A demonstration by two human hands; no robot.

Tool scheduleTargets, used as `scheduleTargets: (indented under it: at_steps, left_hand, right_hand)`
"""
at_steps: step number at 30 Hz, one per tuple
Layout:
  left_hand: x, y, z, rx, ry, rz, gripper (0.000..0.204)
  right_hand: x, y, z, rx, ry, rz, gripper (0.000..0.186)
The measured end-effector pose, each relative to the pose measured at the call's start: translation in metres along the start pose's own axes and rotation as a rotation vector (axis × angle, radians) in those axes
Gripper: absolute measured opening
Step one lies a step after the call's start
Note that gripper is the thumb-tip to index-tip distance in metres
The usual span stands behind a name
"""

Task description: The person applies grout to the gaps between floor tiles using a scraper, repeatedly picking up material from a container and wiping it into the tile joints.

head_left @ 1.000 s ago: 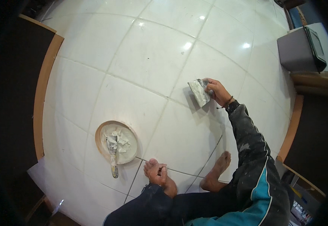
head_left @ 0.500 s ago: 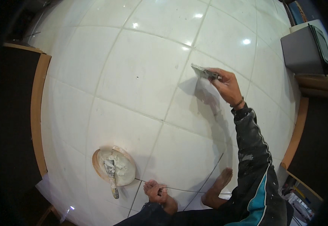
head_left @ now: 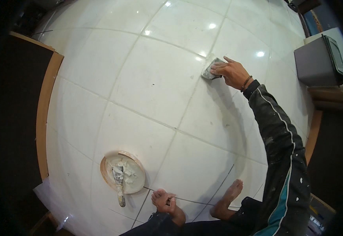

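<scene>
A flat grout scraper (head_left: 211, 70), grey and smeared with white, is gripped in my right hand (head_left: 230, 74). Its blade lies against a grout line of the white tiled floor (head_left: 152, 78), at a tile corner. My left hand (head_left: 168, 204) is low beside my left foot (head_left: 159, 193). Its fingers are curled, with a small dark brown patch between thumb and fingers that I cannot make out. Left of that foot stands a round bowl (head_left: 103, 175) of white paste (head_left: 130, 169). A paste-coated putty knife (head_left: 119, 187) rests in it, handle over the near rim.
Dark panels with wooden edging flank the floor, one edge at left (head_left: 42, 129) and one at right (head_left: 314, 128). A grey bin (head_left: 317, 61) stands at the far right. Clear plastic sheeting (head_left: 51, 202) lies at the near left. My right foot (head_left: 228, 196) is on the tiles.
My right hand has turned the scraper from tilted up to flat against the floor, moving slightly up. The view has shifted a little. My left hand stays by the foot.
</scene>
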State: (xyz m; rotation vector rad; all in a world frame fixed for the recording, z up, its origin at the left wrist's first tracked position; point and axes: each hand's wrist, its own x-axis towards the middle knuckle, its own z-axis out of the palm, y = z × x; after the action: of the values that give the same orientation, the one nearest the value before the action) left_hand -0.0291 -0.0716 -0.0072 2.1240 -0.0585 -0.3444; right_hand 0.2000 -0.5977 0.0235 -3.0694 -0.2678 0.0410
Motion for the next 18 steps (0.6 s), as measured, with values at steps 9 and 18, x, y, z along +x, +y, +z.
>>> scheduleTargets:
  at_steps: [9,18]
  left_hand:
    - [0.0,-0.005,-0.001,-0.035,-0.03,0.027,0.022]
    - [0.002,-0.013,-0.017,0.132,-0.167,0.193,0.013]
  right_hand:
    - [0.054,0.036,-0.03,-0.067,-0.092,0.453,0.041]
    - [0.069,-0.011,-0.013,0.02,-0.22,0.529,0.037]
